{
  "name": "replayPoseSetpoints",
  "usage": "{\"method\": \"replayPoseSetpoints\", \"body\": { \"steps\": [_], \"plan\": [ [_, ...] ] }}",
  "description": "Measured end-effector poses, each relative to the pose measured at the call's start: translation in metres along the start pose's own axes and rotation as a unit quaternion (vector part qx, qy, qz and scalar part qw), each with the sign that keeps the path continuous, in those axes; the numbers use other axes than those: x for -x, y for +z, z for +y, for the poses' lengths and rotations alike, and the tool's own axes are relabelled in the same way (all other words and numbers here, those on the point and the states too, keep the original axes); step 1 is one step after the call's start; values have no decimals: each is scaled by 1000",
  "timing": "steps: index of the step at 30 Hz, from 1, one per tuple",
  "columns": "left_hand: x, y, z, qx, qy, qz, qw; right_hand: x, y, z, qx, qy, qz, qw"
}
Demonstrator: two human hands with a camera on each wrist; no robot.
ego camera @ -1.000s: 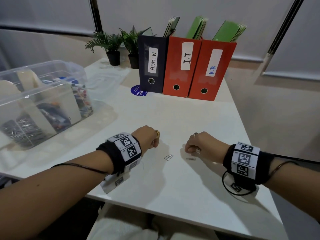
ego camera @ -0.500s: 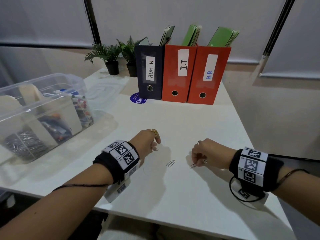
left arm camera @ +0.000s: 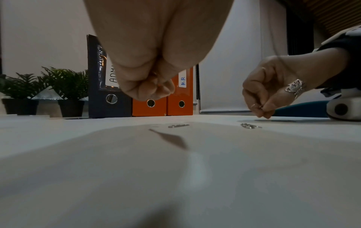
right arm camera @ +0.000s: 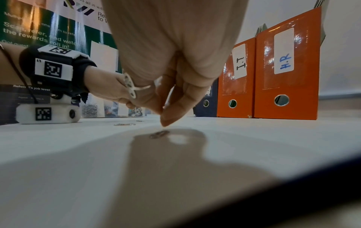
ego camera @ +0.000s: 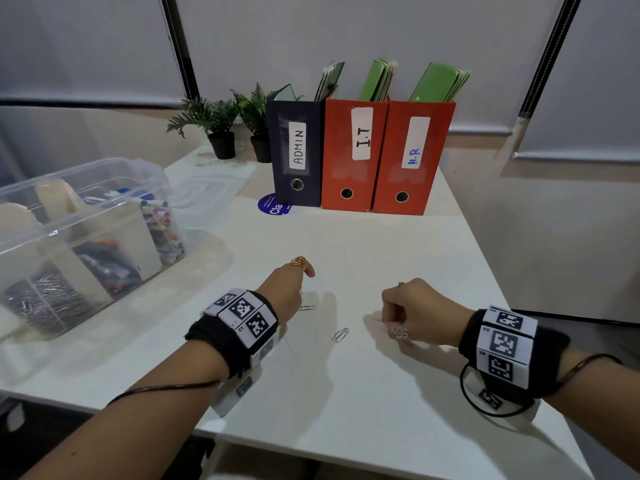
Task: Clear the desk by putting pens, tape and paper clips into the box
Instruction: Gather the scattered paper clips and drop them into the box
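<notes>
Both hands [ego camera: 289, 289] [ego camera: 414, 311] hover curled above the desk [ego camera: 346, 393], pinching clips; 2 paper clips [ego camera: 340, 335] lie between, bare space around.

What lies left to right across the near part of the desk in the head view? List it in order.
clear box → left hand → paper clip → right hand

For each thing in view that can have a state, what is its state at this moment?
left hand: fingers curled, contents hidden.
right hand: fingertips pinched together just above the desk.
right paper clip: flat on the desk under the right fingertips.
middle paper clips: loose on the desk.
left paper clip: flat on the desk.
box: open, partly filled.
file holders: upright.
</notes>
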State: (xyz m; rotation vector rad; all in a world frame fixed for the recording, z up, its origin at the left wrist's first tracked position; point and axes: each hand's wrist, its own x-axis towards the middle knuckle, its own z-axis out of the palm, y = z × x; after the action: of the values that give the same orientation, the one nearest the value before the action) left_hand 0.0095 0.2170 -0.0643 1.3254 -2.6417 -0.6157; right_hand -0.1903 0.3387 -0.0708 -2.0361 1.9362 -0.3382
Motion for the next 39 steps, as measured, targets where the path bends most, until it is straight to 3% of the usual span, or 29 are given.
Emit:
{"method": "replayPoseSetpoints", "body": {
  "steps": [4,7,13,16,19,22,27,32,39],
  "plan": [
    [0,1,1,15,7,-37,999,-1,0,4,-20,26,19,999],
    [-1,-2,0,-15,27,-11,999,0,1,4,-104,29,26,994],
    [2,-1,0,-35,35,-3,999,-1,-3,2,-108,73,-8,991],
    [1,2,-1,-55,28,-36,997,1,-2,4,-88,93,-28,991],
    [-1,0,0,-91,-9,-52,994,7,-2,6,4,107,-41,993],
    [-2,-3,4,-113,2,-56,992,20,2,8,70,113,-44,990],
    [-3,-3,8,-125,7,-97,987,25,6,11,58,119,-58,989],
    [-2,0,13,-124,7,-110,986,22,8,10,41,102,-29,994],
    [11,18,41,-98,90,-92,987,22,5,5,53,71,-31,996]
  ]
}}
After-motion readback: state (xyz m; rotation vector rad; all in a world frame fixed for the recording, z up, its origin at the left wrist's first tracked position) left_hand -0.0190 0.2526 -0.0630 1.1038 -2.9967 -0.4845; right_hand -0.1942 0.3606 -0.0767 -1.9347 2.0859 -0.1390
